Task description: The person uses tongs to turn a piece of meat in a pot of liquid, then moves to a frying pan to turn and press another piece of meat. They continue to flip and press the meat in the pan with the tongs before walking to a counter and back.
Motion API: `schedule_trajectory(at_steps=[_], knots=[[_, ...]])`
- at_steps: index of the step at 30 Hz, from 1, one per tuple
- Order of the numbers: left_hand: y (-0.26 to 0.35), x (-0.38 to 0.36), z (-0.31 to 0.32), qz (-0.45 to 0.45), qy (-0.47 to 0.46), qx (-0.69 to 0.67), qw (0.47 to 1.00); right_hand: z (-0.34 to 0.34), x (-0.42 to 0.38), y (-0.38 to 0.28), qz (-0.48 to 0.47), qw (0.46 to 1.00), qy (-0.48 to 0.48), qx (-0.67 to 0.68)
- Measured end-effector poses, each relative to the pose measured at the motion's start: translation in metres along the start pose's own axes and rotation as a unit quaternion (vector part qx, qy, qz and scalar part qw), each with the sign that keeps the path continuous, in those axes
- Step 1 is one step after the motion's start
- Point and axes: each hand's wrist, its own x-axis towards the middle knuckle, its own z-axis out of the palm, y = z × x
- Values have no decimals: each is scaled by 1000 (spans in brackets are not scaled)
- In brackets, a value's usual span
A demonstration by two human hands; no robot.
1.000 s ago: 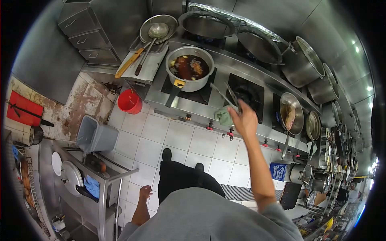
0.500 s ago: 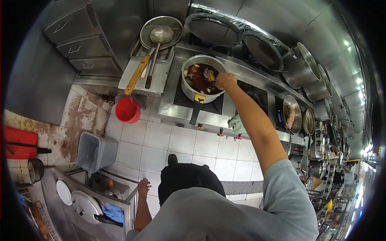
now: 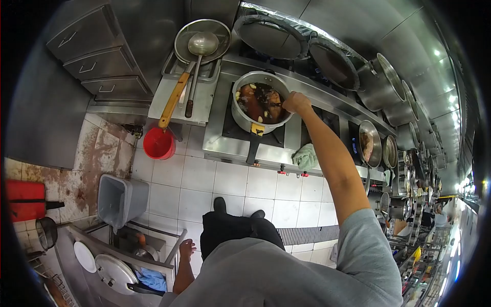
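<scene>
A pot [image 3: 237, 113] on the stove holds dark brown liquid [image 3: 258, 109] with pale pieces, like garlic cloves, and larger brown chunks, perhaps meat [image 3: 275, 105]. Its black handle [image 3: 252, 149] points towards me, with a yellow patch at the joint. My right hand [image 3: 296, 103] is closed at the pot's right rim. A thin dark thing seems to run from it over the liquid, but I cannot make out what it is. Low by my side, beside a metal cart, my left hand [image 3: 187, 248] hangs with loosely bent, parted fingers and holds nothing.
Left of the pot, a strainer bowl [image 3: 220, 31] carries a ladle [image 3: 203, 44] and a wooden-handled tool [image 3: 175, 100]. A red bucket [image 3: 159, 144] and a grey bin [image 3: 134, 197] stand on the floor. A green cloth [image 3: 305, 157] hangs on the stove front; pans line the back.
My right hand has moved right, from above the liquid to the pot's rim. The brown chunks in the liquid have shifted and more of them shows. My left hand stays low at my side.
</scene>
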Motion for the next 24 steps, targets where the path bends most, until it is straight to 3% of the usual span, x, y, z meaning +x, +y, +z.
schedule_trajectory(at_steps=[5, 15, 24], knots=[[26, 15, 2, 30, -17, 40, 999, -15, 4, 19, -7, 1000, 19, 17], [81, 36, 20, 101, -27, -6, 994, -20, -22, 20, -60, 997, 38, 13], [64, 27, 7, 41, -15, 56, 997, -10, -34, 10, -110, 991, 62, 39]])
